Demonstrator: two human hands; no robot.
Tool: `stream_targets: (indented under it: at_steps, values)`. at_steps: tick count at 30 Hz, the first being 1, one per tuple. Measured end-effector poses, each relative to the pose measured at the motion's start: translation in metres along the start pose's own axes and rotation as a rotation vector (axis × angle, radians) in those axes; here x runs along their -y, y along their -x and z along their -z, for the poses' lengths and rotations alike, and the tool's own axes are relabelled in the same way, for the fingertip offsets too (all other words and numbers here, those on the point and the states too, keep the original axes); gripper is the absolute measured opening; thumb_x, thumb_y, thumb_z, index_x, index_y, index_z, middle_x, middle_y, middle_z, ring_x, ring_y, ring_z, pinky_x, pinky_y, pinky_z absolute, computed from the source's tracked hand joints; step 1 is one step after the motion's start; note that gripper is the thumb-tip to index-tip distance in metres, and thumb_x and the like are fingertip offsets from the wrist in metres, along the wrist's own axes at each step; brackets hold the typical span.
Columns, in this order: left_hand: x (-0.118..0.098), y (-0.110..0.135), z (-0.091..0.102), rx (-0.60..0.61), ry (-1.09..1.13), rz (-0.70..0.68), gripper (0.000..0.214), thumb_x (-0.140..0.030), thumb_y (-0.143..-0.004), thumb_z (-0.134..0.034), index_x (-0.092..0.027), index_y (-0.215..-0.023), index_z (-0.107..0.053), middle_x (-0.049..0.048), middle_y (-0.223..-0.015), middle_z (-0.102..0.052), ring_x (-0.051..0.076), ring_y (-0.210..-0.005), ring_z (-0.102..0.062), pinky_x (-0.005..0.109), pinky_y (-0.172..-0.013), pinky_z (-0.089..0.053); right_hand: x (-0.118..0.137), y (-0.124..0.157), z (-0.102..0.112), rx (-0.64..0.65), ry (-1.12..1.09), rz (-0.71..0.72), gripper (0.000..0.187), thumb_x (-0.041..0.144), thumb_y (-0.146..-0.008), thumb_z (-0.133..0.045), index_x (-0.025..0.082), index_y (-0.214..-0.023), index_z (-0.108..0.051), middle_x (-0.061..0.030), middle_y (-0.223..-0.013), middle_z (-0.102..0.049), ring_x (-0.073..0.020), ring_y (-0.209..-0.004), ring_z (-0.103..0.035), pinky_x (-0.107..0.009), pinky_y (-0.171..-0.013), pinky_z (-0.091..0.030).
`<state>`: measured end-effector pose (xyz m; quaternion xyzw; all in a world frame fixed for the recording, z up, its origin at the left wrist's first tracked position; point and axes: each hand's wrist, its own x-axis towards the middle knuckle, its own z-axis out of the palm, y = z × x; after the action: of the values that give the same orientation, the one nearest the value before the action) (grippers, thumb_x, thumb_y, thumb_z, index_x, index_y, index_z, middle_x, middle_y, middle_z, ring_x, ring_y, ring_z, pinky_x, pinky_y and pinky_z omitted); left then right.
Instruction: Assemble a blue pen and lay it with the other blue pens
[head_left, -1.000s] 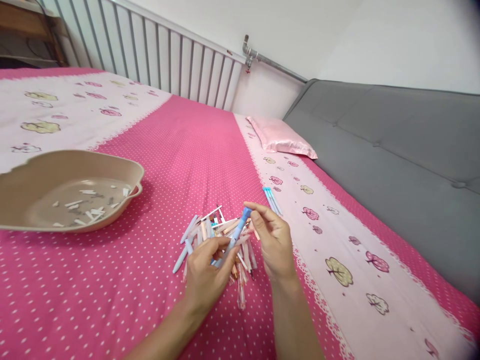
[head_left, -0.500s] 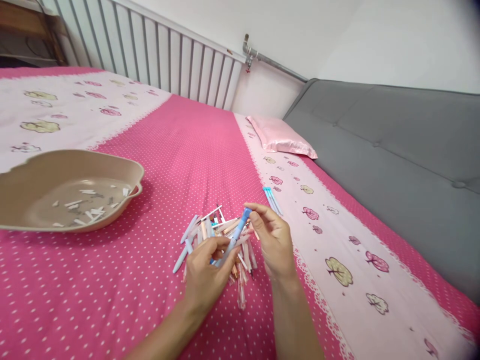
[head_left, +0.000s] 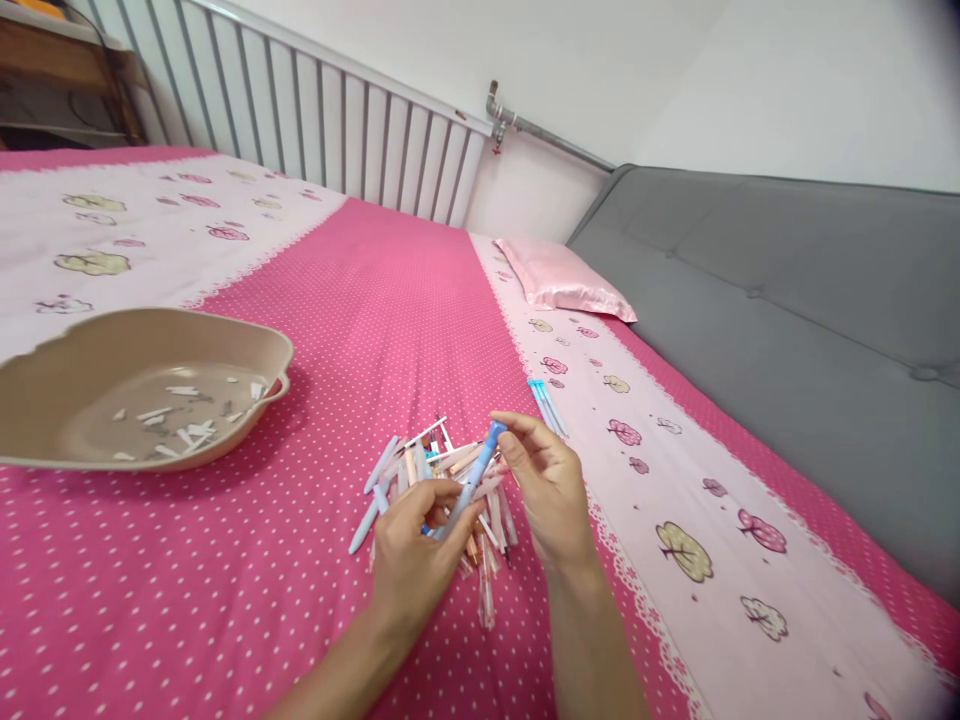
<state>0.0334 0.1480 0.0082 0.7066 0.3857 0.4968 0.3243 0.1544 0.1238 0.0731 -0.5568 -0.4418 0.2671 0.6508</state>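
Observation:
Both my hands hold one light blue pen (head_left: 478, 475) just above a pile of pens and pen parts (head_left: 420, 470) on the pink dotted bedspread (head_left: 360, 320). My left hand (head_left: 416, 545) grips the pen's lower barrel with curled fingers. My right hand (head_left: 547, 485) pinches the pen's upper end between thumb and fingertips. Two blue pens (head_left: 546, 403) lie apart from the pile, a little beyond my right hand.
A beige scalloped tray (head_left: 67, 345) with several small white bits sits at the left. A pink pillow (head_left: 562, 285) lies farther back by the grey sofa (head_left: 787, 330) on the right. A white radiator (head_left: 337, 130) runs along the wall.
My hands and the pen stay almost as they were. The view has shifted slightly, so everything sits a little lower in the picture.

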Motion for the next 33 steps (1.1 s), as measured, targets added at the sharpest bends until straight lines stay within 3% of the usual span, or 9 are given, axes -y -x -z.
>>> stream_targets:
  at_steps: [10, 17, 23, 29, 33]
  values:
    - [0.001, -0.001, 0.0, -0.025, -0.034, 0.013, 0.019, -0.036, -0.073, -0.067, -0.019, -0.079, -0.061, -0.004, -0.056, -0.054, 0.009, -0.049, -0.047, 0.022, -0.05, -0.04, -0.003, -0.002, 0.0, -0.022, -0.004, -0.01, 0.017, 0.031, -0.081, -0.061, 0.023, -0.095, -0.065, 0.0011, -0.086, -0.063, -0.0118, -0.083, -0.058, -0.024, -0.076, -0.045]
    - [0.002, 0.001, 0.0, -0.013, -0.015, 0.023, 0.019, -0.036, -0.073, -0.066, -0.019, -0.081, -0.061, -0.0028, -0.059, -0.058, 0.01, -0.051, -0.049, 0.022, -0.052, -0.041, -0.003, -0.002, 0.0, -0.019, -0.003, -0.018, 0.018, 0.032, -0.081, -0.061, 0.024, -0.096, -0.065, 0.001, -0.087, -0.063, -0.0121, -0.083, -0.058, -0.024, -0.076, -0.045]
    - [0.0, -0.002, 0.003, -0.06, -0.014, 0.012, 0.019, -0.036, -0.072, -0.067, -0.019, -0.079, -0.061, -0.0042, -0.056, -0.054, 0.009, -0.048, -0.047, 0.021, -0.049, -0.039, -0.001, -0.001, -0.002, -0.02, -0.003, -0.043, 0.028, 0.034, -0.082, -0.06, 0.024, -0.108, -0.062, -0.0023, -0.101, -0.064, -0.0145, -0.095, -0.058, -0.028, -0.086, -0.045]
    - [-0.002, -0.007, 0.006, -0.1, 0.072, 0.156, 0.024, -0.038, -0.069, -0.068, -0.018, -0.079, -0.059, -0.0038, -0.059, -0.055, 0.009, -0.048, -0.046, 0.022, -0.048, -0.04, -0.001, 0.007, -0.004, 0.014, 0.007, -0.066, 0.029, 0.033, -0.083, -0.058, 0.021, -0.109, -0.057, -0.005, -0.1, -0.063, -0.0163, -0.096, -0.059, -0.031, -0.087, -0.046]
    - [-0.003, -0.009, 0.007, -0.109, 0.166, 0.244, 0.025, -0.039, -0.069, -0.068, -0.018, -0.078, -0.057, -0.0034, -0.063, -0.054, 0.009, -0.051, -0.046, 0.022, -0.049, -0.04, -0.013, 0.032, -0.003, 0.075, 0.031, -0.146, 0.031, 0.029, -0.079, -0.062, 0.02, -0.107, -0.053, -0.006, -0.102, -0.062, -0.0174, -0.095, -0.059, -0.032, -0.086, -0.047]
